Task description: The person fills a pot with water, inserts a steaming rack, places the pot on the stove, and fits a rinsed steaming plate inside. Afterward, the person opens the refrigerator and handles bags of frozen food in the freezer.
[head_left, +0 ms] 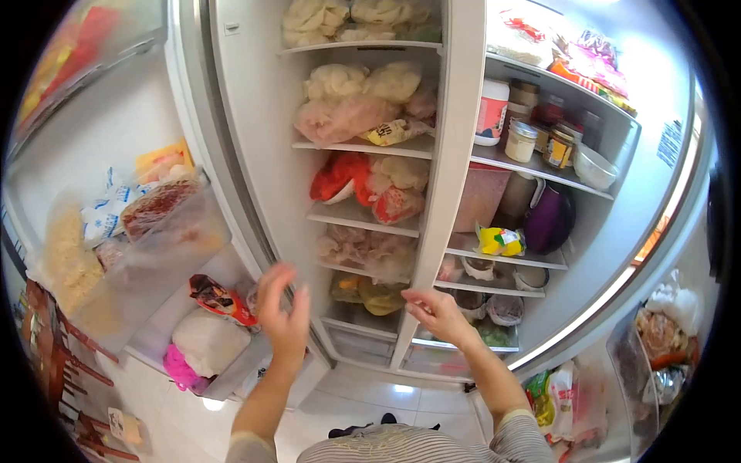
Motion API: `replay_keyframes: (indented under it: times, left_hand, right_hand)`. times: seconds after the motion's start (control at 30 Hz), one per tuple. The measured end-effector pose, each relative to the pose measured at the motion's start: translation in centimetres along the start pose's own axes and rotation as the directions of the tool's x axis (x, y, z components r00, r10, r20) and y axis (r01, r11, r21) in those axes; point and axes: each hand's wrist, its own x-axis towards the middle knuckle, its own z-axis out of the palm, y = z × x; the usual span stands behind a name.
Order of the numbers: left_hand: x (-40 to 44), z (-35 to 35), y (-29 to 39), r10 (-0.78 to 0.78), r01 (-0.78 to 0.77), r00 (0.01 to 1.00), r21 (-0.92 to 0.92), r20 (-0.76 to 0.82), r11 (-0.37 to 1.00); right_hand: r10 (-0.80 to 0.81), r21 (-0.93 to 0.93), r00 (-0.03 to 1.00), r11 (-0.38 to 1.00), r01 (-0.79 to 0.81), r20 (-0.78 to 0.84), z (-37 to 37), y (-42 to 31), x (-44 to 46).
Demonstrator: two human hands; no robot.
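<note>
My left hand (pixel 283 312) is raised in front of the open freezer side, its fingers apart and slightly blurred, with nothing in it. It is nearest to the left door's lower bin, where a red and black packet (pixel 220 299) and a white bag (pixel 210 342) lie. My right hand (pixel 440 314) is in front of the divider (pixel 423 262) between the two sides, fingers stretched to the left and empty. Behind its fingertips, a yellowish bag (pixel 380 299) lies on a low freezer shelf. Whether the fingertips touch anything, I cannot tell.
Bagged food (pixel 347 119) fills several freezer shelves. On the fridge side stand jars (pixel 521 143), a white bowl (pixel 594 166) and a dark purple object (pixel 549 218). Both doors are open, with loaded bins, including the right door bin (pixel 629 378). A wooden chair (pixel 58 347) stands at left.
</note>
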Motion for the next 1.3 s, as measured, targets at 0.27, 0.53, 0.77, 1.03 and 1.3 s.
replay_keyframes:
  times: [0.27,0.53,0.77,1.03,1.3]
  left_hand:
    - [17.7,17.3,1.7,0.384,-0.395,0.918,0.177,0.096,0.901]
    - [28.0,29.4,0.5,0.355,-0.511,0.849,0.438,0.39,0.74]
    - [32.2,31.9,-1.3,0.352,-0.609,0.78,0.502,0.517,0.614]
    - [32.3,30.9,-1.7,0.611,-0.673,0.737,0.393,0.288,0.627]
    - [30.8,29.7,-0.5,0.696,-0.653,0.715,0.292,-0.067,0.699]
  right_hand:
    - [-0.469,-0.212,0.879,0.871,0.443,-0.089,-3.8,-2.2,6.5]
    - [-0.564,-0.521,0.816,0.738,0.429,-0.128,-2.4,-1.8,9.8]
    - [-0.609,-0.604,0.773,0.688,0.401,-0.179,-1.6,-0.9,10.1]
    - [-0.579,-0.56,0.789,0.73,0.391,-0.204,0.0,0.4,10.5]
    - [-0.586,-0.62,0.787,0.694,0.367,-0.19,1.7,0.8,10.5]
